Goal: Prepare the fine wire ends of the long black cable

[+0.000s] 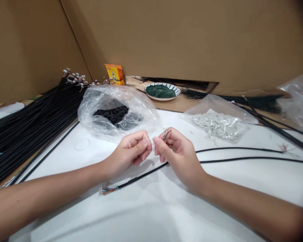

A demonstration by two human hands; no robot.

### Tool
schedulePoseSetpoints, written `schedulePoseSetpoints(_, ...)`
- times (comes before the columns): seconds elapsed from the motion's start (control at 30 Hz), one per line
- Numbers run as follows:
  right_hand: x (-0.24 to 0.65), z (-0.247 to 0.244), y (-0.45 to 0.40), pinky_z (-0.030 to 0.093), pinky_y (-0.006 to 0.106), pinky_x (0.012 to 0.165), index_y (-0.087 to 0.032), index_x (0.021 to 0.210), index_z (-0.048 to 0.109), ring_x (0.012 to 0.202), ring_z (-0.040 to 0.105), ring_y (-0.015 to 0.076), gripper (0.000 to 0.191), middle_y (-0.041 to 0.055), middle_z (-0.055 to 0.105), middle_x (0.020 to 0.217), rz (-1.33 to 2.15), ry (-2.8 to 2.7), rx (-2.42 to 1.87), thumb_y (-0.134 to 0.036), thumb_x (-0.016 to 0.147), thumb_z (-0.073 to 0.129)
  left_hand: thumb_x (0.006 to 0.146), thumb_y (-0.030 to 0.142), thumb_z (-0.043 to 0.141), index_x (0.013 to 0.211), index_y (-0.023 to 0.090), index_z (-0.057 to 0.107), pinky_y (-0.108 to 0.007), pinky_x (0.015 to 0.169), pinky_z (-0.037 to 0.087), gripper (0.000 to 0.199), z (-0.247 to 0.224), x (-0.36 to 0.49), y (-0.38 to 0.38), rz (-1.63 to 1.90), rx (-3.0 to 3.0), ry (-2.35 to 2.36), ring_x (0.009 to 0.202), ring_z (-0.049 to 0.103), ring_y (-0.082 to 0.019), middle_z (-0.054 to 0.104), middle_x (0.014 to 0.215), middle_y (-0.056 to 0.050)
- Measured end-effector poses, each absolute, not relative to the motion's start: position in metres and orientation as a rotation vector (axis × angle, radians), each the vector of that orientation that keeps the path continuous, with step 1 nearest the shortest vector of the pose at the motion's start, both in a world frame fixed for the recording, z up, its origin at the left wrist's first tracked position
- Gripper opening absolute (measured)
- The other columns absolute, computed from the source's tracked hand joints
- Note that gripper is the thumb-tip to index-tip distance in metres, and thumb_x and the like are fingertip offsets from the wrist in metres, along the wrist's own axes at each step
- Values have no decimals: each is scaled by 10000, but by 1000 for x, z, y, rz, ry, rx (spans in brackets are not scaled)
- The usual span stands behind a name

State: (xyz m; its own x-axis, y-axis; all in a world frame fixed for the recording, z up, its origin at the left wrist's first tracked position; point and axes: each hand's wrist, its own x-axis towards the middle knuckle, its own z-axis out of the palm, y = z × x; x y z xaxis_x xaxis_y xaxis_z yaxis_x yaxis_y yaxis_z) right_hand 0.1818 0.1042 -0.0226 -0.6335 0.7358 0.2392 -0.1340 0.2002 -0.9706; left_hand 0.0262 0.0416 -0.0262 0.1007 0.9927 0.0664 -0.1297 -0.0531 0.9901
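Near the middle of the view my left hand (pixel 135 148) and my right hand (pixel 175 153) face each other, almost touching. Between thumb and fingertips my left hand pinches a small white connector, mostly covered by the fingers. A thin orange wire (pixel 152 144) spans the small gap between the hands. My right hand is closed on the stripped end of a black cable, and several thin dark wires (pixel 166 133) stick up past its thumb. Below the hands lies another black cable (pixel 143 175) with a white plug (pixel 101 191) on its coloured wires.
An open plastic bag of short black pieces (pixel 113 114) stands behind my left hand. A clear bag of white connectors (pixel 218 126) lies at right. Black cables (pixel 40 117) fill the left side. Farther back are a plate (pixel 178 90) of green bits and a yellow box (pixel 114 72).
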Motion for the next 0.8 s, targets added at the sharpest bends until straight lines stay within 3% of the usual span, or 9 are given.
schedulePoseSetpoints(0.8, 178, -20, 107, 408, 180, 492, -173, 660, 471, 502, 474, 61, 335, -39, 541, 572, 1679, -1643, -609, -422, 854, 582, 899, 364, 469, 723, 161, 496, -159, 401, 243, 270, -24, 27, 42, 1219, 1148, 1019, 447, 349, -52, 453, 535, 38)
